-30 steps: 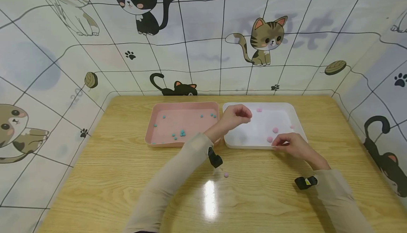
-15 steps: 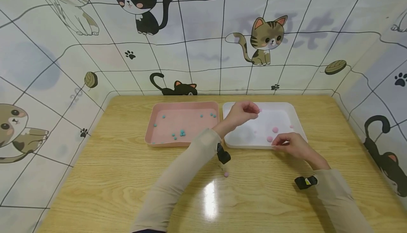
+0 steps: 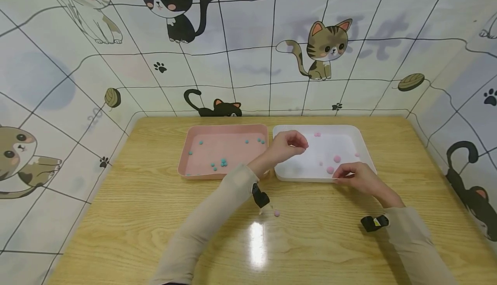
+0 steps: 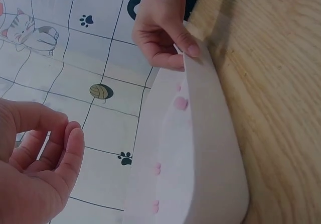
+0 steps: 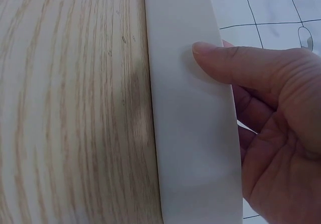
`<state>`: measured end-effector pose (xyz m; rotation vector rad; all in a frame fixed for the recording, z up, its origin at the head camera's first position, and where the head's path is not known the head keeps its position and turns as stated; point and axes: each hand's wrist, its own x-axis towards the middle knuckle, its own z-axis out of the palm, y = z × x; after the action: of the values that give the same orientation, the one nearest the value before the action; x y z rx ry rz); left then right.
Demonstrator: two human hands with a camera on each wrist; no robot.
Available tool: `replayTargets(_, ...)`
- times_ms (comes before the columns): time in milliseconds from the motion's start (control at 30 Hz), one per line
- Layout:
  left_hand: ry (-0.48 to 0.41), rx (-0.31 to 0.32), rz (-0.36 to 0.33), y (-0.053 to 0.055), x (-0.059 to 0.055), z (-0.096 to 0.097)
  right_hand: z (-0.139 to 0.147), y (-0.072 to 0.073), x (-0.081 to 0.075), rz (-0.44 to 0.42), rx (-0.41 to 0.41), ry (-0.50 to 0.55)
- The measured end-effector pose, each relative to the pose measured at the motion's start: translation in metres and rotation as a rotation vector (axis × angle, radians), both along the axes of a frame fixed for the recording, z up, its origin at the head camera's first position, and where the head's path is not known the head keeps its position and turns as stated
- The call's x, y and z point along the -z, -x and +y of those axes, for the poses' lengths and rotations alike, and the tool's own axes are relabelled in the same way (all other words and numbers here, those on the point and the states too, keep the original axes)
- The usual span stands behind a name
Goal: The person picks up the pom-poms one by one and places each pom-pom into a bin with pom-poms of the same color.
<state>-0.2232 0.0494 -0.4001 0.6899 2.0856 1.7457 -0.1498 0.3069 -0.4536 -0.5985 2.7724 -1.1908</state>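
My left hand [image 3: 288, 147] hovers over the left part of the white tray [image 3: 295, 175]. Its fingers are curled, thumb tip meeting fingertips, and the left wrist view shows nothing between them. My right hand [image 3: 359, 178] grips the tray's front wall near its right end. In the right wrist view its thumb [image 5: 213, 61] lies on the outer face, with the other fingers behind the wall. Inside the tray lie several pink balls of differing size, among them a larger one [image 3: 337, 159], a small one [image 3: 320, 164] and a touching pair [image 3: 317, 134].
A pink tray [image 3: 240, 175] stands left of the white one, with several small teal balls [image 3: 223, 163] scattered inside. One pink ball [image 3: 277, 213] lies on the wooden table [image 3: 318, 242] in front of the trays. A cat-printed backdrop [image 3: 248, 69] rises behind and at both sides.
My left hand moved right and up over the white tray, then came back left. A small pink ball now lies near the tray's middle, further right than half a second ago. My right hand stayed put.
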Motion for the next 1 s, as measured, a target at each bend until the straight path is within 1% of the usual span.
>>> replayTargets(100,0.002,0.02,0.014,-0.007,0.001,-0.005,0.001,0.0,0.001,0.01,-0.001,0.006)
replayTargets(233,-0.005,0.05,0.024,-0.017,0.006,-0.014,0.0,0.0,0.001,0.016,0.0,0.01)
replayTargets(400,-0.022,0.081,0.008,-0.03,0.017,-0.028,-0.001,-0.001,0.0,0.013,-0.003,0.011)
replayTargets(633,0.027,0.09,0.031,-0.048,0.031,-0.044,0.001,0.0,-0.002,-0.002,0.008,0.004)
replayTargets(800,0.034,0.103,0.028,-0.061,0.04,-0.05,0.001,0.0,-0.002,-0.002,0.006,-0.011)
replayTargets(1000,0.049,0.16,0.021,-0.071,0.05,-0.059,-0.001,-0.001,-0.005,-0.02,0.01,-0.036)
